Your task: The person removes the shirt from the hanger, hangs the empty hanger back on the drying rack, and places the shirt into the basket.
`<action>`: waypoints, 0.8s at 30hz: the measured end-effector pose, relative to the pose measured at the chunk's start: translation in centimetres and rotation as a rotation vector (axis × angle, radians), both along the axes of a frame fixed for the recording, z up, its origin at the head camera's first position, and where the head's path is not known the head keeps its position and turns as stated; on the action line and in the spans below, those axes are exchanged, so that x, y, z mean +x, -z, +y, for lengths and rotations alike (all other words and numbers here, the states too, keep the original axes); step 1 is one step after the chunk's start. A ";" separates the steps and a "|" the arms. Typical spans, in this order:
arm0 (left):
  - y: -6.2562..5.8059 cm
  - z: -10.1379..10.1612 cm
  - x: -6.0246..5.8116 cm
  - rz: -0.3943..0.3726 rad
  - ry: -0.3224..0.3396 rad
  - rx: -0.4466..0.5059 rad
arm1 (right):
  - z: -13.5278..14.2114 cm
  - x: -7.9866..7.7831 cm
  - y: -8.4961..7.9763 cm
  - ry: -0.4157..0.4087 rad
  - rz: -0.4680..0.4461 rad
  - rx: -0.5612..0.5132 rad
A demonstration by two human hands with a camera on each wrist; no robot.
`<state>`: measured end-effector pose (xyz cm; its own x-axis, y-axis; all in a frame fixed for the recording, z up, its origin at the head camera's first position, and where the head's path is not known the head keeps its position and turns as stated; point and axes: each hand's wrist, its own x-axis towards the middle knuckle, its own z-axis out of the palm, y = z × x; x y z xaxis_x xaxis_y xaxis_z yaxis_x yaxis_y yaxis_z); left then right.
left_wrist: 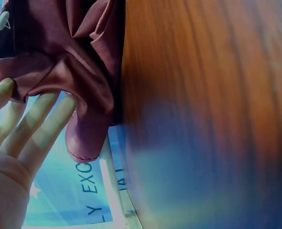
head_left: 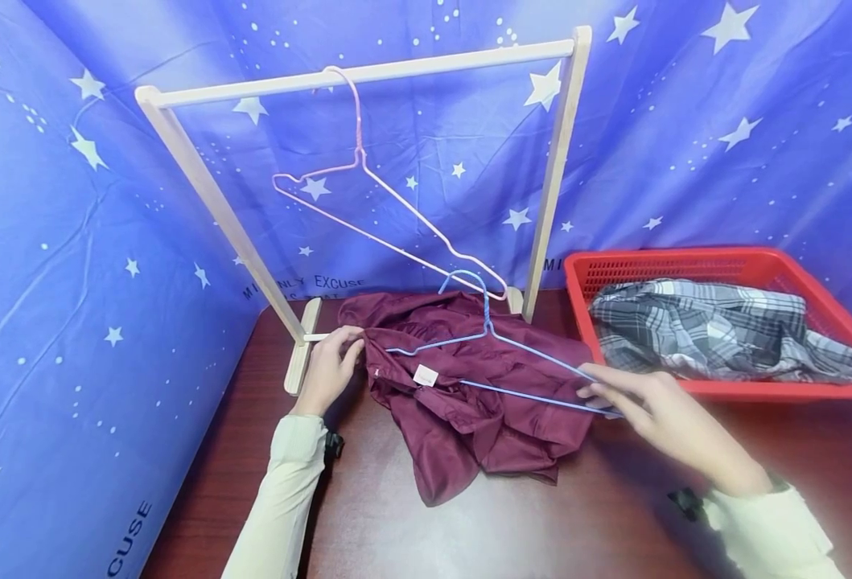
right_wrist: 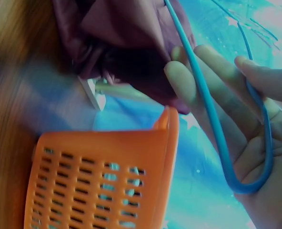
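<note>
The left hand point(head_left: 330, 366) pinches a dark-red cloth shirt point(head_left: 523, 430), the right hand point(head_left: 675, 422) holds a thin blue hanger point(head_left: 487, 316), above a brown wooden counter point(head_left: 375, 523) near starry blue curtains point(head_left: 686, 181).

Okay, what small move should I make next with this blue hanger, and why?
I'd probably slide the blue hanger farther toward the left grip, which pinches the maroon garment: one end disappears under the cloth, while the other, in the right grip, is outside it.

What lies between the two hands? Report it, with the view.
Between the left hand and the right hand, the head view shows the maroon garment and the blue hanger, partly inside it.
</note>
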<state>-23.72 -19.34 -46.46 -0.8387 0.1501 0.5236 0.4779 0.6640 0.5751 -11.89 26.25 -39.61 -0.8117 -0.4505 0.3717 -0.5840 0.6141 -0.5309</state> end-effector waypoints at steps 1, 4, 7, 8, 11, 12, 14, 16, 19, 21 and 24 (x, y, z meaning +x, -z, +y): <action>0.0 0.0 0.0 -0.003 0.000 -0.001 | 0.2 0.1 -0.1 0.002 0.019 0.013; -0.1 0.1 0.1 0.002 -0.002 0.000 | 0.5 0.2 -0.2 0.002 0.064 0.047; -0.1 0.1 0.2 0.014 -0.007 -0.004 | 0.8 0.3 -0.2 0.002 0.076 0.069; -0.1 0.1 0.2 0.016 -0.009 -0.005 | 0.9 0.3 -0.2 0.004 0.070 0.076; -0.1 0.1 0.2 0.019 -0.014 -0.008 | 1.3 0.6 -0.2 0.022 0.054 0.098; 0.0 0.1 0.3 0.017 -0.014 -0.008 | 1.4 0.6 -0.2 0.029 0.051 0.103; 0.0 0.1 0.3 0.013 -0.012 -0.005 | 1.7 0.8 -0.3 0.042 0.047 0.110; 0.0 0.0 0.3 0.004 -0.006 0.000 | 1.9 1.0 -0.5 0.047 0.052 0.105; -0.1 0.0 0.2 0.002 0.002 -0.002 | 2.1 1.2 -0.7 0.047 0.087 0.119; -0.2 -0.1 0.2 -0.001 0.003 -0.010 | 2.2 1.3 -0.9 0.044 0.113 0.134; -0.3 -0.1 0.0 -0.002 -0.004 -0.028 | 2.4 1.4 -1.2 0.040 0.144 0.144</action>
<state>-23.70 -19.48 -46.13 -0.8403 0.1611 0.5177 0.4740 0.6818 0.5572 -10.46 28.65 -38.41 -0.7734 -0.4755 0.4191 -0.6208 0.7020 -0.3490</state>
